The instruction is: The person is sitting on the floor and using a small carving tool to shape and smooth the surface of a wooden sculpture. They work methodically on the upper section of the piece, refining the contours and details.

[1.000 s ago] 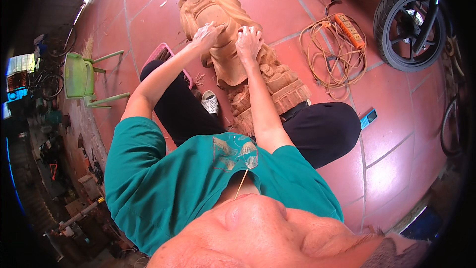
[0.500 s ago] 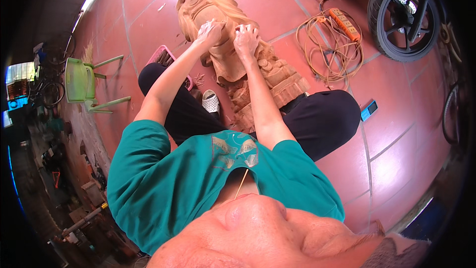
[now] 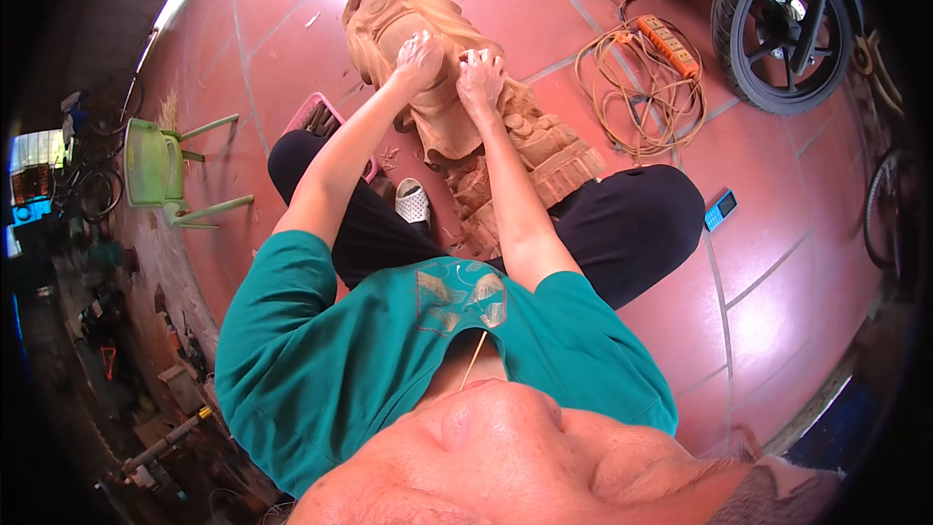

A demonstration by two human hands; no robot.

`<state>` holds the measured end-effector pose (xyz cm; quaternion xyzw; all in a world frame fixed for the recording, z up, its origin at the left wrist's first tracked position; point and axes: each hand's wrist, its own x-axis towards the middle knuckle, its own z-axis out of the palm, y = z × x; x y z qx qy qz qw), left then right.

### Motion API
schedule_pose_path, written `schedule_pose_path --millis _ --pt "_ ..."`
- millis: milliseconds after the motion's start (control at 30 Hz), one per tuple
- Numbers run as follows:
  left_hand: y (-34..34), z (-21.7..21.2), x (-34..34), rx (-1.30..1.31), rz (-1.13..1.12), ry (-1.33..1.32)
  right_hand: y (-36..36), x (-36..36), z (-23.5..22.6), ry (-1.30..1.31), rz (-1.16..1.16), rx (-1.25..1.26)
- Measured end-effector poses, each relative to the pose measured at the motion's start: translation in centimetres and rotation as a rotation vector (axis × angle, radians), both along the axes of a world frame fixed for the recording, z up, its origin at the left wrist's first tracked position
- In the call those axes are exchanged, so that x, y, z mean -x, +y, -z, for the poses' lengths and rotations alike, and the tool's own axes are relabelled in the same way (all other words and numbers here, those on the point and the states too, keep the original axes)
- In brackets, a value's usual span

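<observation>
A carved wooden statue point(image 3: 374, 29), light brown with flowing folds, lies on the tiled floor in front of me, its far end topped by a hat-like piece. My left hand point(image 3: 420, 60) rests on its middle, fingers curled and pressed down on the wood. Close beside it on the right, my right hand point(image 3: 481, 80) is bent over the carving with its fingers drawn in. Whatever may be under either hand's fingers is hidden. The statue's nearer part point(image 3: 559, 160) has tiered, blocky carving and reaches between my folded legs.
Left of the statue are a pink basket point(image 3: 319, 105) with dark tools and a white perforated shoe point(image 3: 412, 202). A green plastic chair point(image 3: 154, 163) stands farther left. To the right lie an orange power strip point(image 3: 668, 46) with coiled cable, a blue phone point(image 3: 721, 211) and a motorbike wheel point(image 3: 777, 29).
My left hand has shifted slightly to the right across the wood, toward my right hand. My right hand stays at nearly the same spot. The whole view has shifted a little.
</observation>
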<state>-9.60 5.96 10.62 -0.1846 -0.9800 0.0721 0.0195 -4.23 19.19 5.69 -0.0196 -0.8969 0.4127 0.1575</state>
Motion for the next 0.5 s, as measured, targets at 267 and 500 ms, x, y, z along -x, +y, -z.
schedule_pose_path --millis 267,500 --pt "0.4 -1.0 -1.5 0.095 0.153 0.103 0.1 0.0 -0.5 -0.036 0.027 -0.006" --pt "1.3 0.0 0.1 0.16 0.099 0.118 -0.1 0.1 -0.2 -0.012 0.001 -0.007"
